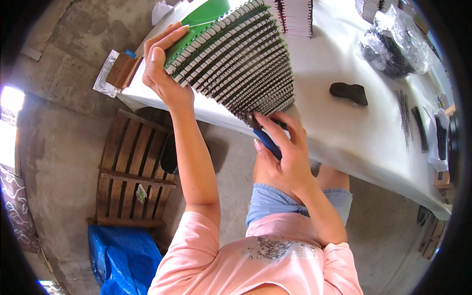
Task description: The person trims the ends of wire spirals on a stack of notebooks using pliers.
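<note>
— Where are the bound books?
— The stack of bound books is tilted over the left end of the white-covered table, its rows of bindings fanned toward the table's near edge, a green cover at its left
— And the grip?
— Just off the table's near edge, the right hand curls its fingers round blue-handled pliers, their tip at the stack's lower corner. At the table's left end, the left hand lays extended fingers against the green cover
— What's unclear?
— I can't tell how tightly the left hand clasps, whether the pliers' jaws have closed, or whether the stack's hidden underside touches the table
— Farther out?
— A second stack, cut off above, on the table's far side; a black object of unclear kind, loose coils and a clear plastic bag on its right half
</note>
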Available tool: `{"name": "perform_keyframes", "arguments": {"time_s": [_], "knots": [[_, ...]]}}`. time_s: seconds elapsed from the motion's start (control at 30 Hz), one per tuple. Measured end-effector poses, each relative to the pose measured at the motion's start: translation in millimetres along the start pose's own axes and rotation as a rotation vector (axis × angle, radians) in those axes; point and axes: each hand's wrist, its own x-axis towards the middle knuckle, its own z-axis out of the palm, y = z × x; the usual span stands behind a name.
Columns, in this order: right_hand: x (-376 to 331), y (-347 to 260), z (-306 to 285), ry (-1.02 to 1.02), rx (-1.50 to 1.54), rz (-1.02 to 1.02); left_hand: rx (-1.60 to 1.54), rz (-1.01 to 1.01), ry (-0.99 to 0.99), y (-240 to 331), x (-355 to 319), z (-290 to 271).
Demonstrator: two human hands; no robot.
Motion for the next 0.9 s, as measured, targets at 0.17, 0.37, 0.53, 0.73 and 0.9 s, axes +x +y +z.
{"name": "perform_keyframes", "arguments": {"time_s": [0.17, 0.37, 0.53, 0.73, 0.9], "knots": [[4, 2, 2, -0.024, -0.136, -0.08, -0.005, 0.003, 0.001, -2, 0, 1], [3, 0, 0, -0.257, 0.341, 0.32, -0.021, 0.008, 0.001, -5, 0, -2], [2, 5, -1, -0.417, 0.943, 0.789, 0.001, 0.035, 0.004, -4, 3, 1], [-6, 7, 6, -0.045, -0.093, -0.015, 0.044, -0.004, -0.078, -4, 2, -6], [-4, 3, 10, -0.067, -0.141, -0.031, -0.028, 0.014, 0.01, -7, 2, -2]]}}
